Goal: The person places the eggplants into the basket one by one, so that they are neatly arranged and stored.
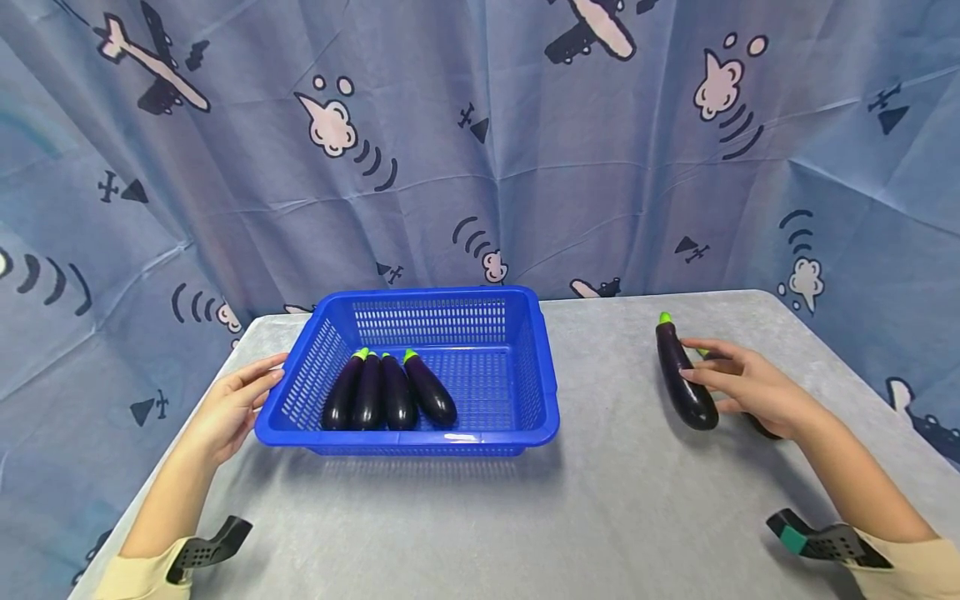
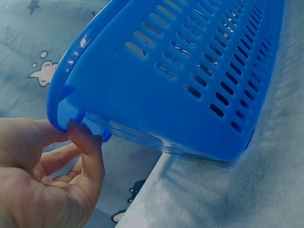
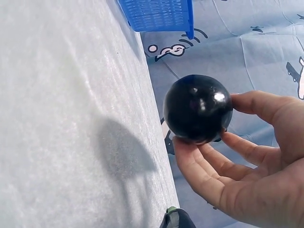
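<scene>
My left hand (image 1: 227,410) grips the left rim of a blue plastic basket (image 1: 420,438). In the left wrist view its thumb and fingers pinch the basket's rim (image 2: 57,107) at a corner. Several dark purple eggplants (image 1: 369,396) with bright green stems lie side by side in the basket's left half. Over on the right, my right hand (image 1: 757,387) holds another eggplant (image 1: 686,387) between thumb and fingers, stem pointing away. The right wrist view shows this eggplant (image 3: 197,109) end-on, off the table, its shadow below. One more eggplant (image 1: 763,427) is mostly hidden behind that hand.
The grey-white table (image 1: 607,500) carries the basket near its back left. A blue curtain (image 1: 420,208) printed with planes and clouds hangs behind and at both sides. Black straps (image 1: 821,542) with camera mounts sit on both wrists.
</scene>
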### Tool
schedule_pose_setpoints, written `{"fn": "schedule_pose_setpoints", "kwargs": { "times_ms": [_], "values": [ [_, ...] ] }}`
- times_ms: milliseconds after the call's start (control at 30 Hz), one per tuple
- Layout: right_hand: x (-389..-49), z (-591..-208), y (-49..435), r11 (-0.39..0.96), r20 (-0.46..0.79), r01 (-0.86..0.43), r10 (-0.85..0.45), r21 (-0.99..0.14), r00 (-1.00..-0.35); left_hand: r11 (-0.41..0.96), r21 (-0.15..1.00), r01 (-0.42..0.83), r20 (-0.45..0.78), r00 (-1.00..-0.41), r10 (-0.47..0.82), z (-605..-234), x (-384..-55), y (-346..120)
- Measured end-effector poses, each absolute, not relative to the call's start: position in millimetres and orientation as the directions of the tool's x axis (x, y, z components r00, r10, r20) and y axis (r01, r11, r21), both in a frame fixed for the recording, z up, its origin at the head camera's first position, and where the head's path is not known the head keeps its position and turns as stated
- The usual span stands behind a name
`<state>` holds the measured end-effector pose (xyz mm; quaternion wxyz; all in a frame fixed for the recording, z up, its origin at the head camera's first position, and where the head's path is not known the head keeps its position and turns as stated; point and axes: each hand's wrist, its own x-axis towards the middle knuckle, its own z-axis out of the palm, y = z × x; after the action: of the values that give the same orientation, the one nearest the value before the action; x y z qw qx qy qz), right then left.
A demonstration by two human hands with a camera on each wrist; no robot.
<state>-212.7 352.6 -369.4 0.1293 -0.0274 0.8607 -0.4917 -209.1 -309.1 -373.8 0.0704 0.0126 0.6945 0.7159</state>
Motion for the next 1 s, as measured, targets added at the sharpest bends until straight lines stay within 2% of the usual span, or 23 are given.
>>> {"fn": "schedule_pose_setpoints", "kwargs": {
  "times_ms": [1000],
  "values": [
    [-224.4, -332.9, 331.6, 0.56, -0.172, 0.031, -0.201, -0.828, -0.964, 0.041, 0.995, -0.092, -0.096, -0.989, 0.115, -374.5, -210.7, -312.4]
  ]
}}
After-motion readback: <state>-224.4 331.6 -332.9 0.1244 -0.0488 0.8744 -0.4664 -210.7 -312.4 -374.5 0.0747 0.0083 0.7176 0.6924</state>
